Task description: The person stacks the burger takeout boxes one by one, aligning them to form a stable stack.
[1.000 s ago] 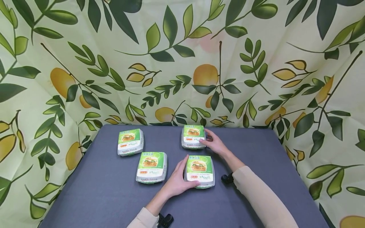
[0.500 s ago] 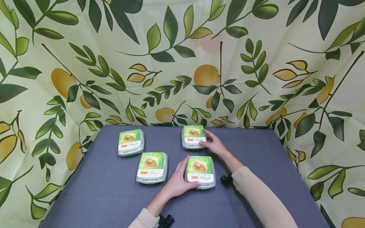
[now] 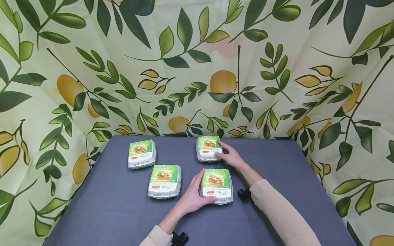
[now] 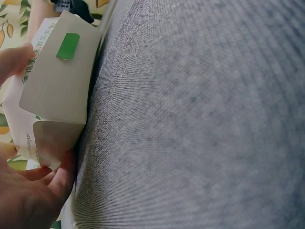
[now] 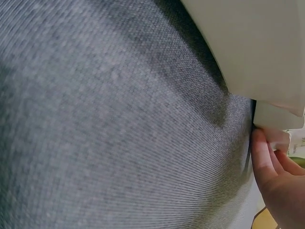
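Two burger boxes with green and white printed lids stand on the right half of the cloth. The nearer burger box (image 3: 216, 184) is held at its left corner by my left hand (image 3: 192, 196), thumb along the front edge and fingers at the left side. In the left wrist view, the fingertips (image 4: 66, 176) reach low on this box's pale side, close to the cloth. My right hand (image 3: 232, 157) grips the farther burger box (image 3: 209, 147) by its right side, thumb on the front of the lid. In the right wrist view, the fingers (image 5: 261, 152) press low against its side.
To the left stand two matching boxes, one far back (image 3: 142, 153) and one nearer (image 3: 164, 181). A dark blue-grey cloth covers the table (image 3: 107, 212). Leaf-and-fruit printed fabric (image 3: 191, 85) hangs behind and on both sides. A black wrist camera (image 3: 244, 193) sits under the right forearm.
My right hand has shifted slightly left, its fingers settling closer around the far box's right side. My left hand and all the boxes stay nearly where they were.
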A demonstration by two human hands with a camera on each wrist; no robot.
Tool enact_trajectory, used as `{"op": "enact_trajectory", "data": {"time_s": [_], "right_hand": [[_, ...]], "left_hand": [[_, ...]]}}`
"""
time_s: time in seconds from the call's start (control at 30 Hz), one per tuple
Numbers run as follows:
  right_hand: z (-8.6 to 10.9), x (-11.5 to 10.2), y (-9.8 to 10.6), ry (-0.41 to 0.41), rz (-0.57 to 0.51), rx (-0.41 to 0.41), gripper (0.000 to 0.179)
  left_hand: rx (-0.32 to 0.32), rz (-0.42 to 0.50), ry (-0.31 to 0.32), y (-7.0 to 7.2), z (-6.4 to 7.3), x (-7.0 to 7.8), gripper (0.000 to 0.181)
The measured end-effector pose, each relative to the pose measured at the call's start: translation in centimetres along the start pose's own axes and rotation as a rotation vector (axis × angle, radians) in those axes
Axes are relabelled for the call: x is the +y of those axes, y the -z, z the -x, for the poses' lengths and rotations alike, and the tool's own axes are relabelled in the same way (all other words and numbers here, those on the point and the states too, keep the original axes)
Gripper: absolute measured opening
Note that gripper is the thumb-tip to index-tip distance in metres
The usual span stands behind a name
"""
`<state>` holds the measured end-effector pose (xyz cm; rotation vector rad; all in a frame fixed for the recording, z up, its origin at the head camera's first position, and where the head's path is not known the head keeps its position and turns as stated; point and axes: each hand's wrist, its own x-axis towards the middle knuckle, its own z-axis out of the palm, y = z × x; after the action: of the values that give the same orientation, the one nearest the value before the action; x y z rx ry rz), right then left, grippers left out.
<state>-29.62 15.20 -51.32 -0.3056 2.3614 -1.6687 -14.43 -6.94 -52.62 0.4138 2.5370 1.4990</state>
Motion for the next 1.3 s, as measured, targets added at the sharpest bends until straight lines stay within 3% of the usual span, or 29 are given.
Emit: {"op": "enact_trajectory", "data": {"time_s": [0.83, 1.13, 1.3], "right_hand": [[1.9, 0.3, 1.1, -0.037, -0.054, 0.104, 0.070], [1.8, 0.7, 1.3, -0.035, -0.074, 0.089, 0.074], [1.2, 0.8, 1.2, -0.021, 0.004, 0.062, 0.083]], "left_hand": [[0.002, -0.012, -0.004, -0.1, -0.1, -0.3, 0.113], [0.004, -0.007, 0.002, -0.1, -0.1, -0.3, 0.113], [0.004, -0.004, 0.000, -0.1, -0.1, -0.2, 0.113]]}}
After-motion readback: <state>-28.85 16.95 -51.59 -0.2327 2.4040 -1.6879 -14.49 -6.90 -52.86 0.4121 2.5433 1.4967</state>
